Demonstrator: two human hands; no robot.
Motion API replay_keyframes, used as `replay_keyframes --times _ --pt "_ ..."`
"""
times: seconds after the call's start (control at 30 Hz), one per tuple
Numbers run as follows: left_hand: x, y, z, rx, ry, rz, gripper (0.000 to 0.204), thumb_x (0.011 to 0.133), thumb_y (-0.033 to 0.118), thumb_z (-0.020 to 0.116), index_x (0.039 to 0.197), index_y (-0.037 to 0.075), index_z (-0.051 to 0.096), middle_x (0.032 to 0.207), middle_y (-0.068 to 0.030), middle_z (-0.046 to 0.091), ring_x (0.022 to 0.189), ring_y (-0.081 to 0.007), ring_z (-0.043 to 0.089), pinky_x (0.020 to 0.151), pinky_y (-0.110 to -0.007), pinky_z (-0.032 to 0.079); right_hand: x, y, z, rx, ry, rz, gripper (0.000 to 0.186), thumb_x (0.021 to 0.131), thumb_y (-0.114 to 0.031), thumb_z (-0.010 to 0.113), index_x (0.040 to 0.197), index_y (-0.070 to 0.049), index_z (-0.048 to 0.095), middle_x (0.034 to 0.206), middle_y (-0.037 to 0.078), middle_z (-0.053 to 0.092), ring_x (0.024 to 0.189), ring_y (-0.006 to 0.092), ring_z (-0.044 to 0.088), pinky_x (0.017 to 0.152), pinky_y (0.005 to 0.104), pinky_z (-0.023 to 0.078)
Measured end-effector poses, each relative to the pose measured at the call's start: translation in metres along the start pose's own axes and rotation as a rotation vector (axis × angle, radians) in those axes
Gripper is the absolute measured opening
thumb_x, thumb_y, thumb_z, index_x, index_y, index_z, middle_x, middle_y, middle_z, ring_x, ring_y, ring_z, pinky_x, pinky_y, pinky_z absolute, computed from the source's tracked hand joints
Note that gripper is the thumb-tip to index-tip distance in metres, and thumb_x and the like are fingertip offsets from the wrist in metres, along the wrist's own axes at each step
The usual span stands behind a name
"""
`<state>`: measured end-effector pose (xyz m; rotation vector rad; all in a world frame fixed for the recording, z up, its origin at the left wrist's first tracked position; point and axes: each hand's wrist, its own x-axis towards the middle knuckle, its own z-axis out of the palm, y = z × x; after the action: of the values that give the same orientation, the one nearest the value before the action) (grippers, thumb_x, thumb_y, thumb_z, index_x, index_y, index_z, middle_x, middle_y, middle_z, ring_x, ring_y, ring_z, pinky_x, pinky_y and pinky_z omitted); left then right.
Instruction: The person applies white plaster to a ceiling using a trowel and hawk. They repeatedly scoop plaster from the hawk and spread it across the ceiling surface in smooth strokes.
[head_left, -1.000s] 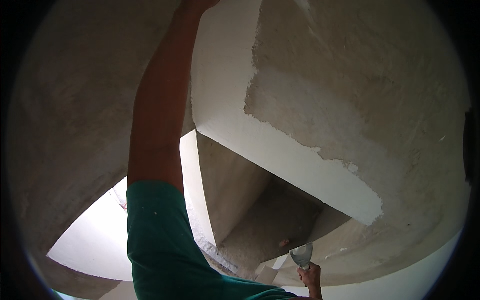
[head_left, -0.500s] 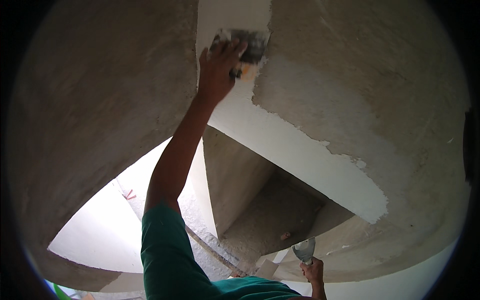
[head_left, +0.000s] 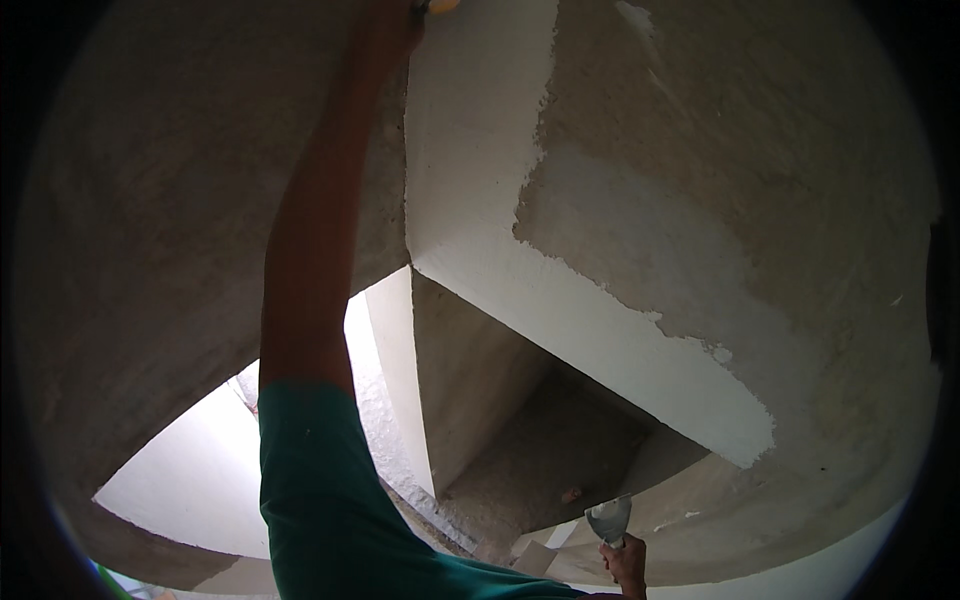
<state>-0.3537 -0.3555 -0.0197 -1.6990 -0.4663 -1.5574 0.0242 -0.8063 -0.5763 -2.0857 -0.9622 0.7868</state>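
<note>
My left hand is high at the top edge, at the end of my raised arm, its fingers mostly cut off by the frame. Beside it shows only the yellow-orange grip of a plastering trowel; the blade is out of view. A white skim-coated strip with a ragged right edge runs down the grey wall just right of my arm, then slants to the lower right. Low at the right, my right hand is closed around the handle of a putty knife, blade up, with pale filler on it.
Rough grey plaster covers the surface left of my arm. More grey wall stretches to the right, with a paler smear. Below the strip is a dark recess. A bright opening lies at the lower left.
My left hand has slid upward and a little left with the trowel, taking its blade out of the frame. My right hand and the putty knife have dropped slightly.
</note>
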Motion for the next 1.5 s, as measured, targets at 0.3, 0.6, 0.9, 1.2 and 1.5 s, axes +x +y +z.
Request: replay_keyframes --times 0.3,0.6,0.9,1.2,1.5 --pt "0.052 0.015 0.021 0.033 -0.04 -0.08 0.044 0.08 -0.008 0.051 0.12 0.006 0.058 0.12 -0.0209 0.06 0.11 -0.0376 0.057 0.094 -0.041 0.046 0.006 0.006 0.006 0.047 0.036 -0.037 0.016 0.073 -0.01 0.069 0.076 0.004 0.063 0.058 0.009 0.062 0.047 0.0152 0.059 0.045 0.0309 0.047" --pt "0.049 0.02 0.012 -0.029 -0.001 -0.188 0.04 0.082 -0.006 0.051 0.121 0.002 0.058 0.12 -0.0212 0.06 0.113 -0.0363 0.056 0.096 -0.04 0.045 0.01 0.014 0.005 0.007 0.054 -0.064 0.015 0.072 -0.01 0.07 0.074 0.003 0.063 0.056 0.009 0.061 0.046 0.0162 0.059 0.044 0.0312 0.046" --pt "0.051 0.012 0.03 -0.038 0.046 -0.014 0.05 0.077 -0.003 0.059 0.125 0.012 0.057 0.124 -0.0151 0.06 0.115 -0.0332 0.056 0.095 -0.041 0.045 0.013 0.029 0.009 0.035 0.089 -0.23 0.015 0.078 -0.017 0.065 0.075 -0.002 0.062 0.051 0.004 0.053 0.045 0.0156 0.05 0.044 0.0349 0.037" --pt "0.069 0.033 0.026 0.024 0.026 0.068 0.038 0.079 -0.007 0.053 0.115 0.001 0.06 0.118 -0.0219 0.061 0.111 -0.0378 0.057 0.095 -0.042 0.046 0.007 0.012 0.005 -0.008 0.044 -0.066 0.017 0.071 -0.012 0.07 0.073 0.002 0.063 0.055 0.009 0.061 0.045 0.016 0.059 0.044 0.0316 0.046" --pt "-0.037 0.068 0.035 0.079 -0.065 0.069 0.07 0.071 -0.002 0.065 0.135 0.022 0.05 0.131 -0.0081 0.056 0.121 -0.0275 0.052 0.1 -0.047 0.037 0.001 0.009 0.004 0.001 0.015 -0.02 0.018 0.072 -0.012 0.07 0.076 0.003 0.063 0.057 0.01 0.061 0.045 0.0161 0.058 0.043 0.032 0.046"
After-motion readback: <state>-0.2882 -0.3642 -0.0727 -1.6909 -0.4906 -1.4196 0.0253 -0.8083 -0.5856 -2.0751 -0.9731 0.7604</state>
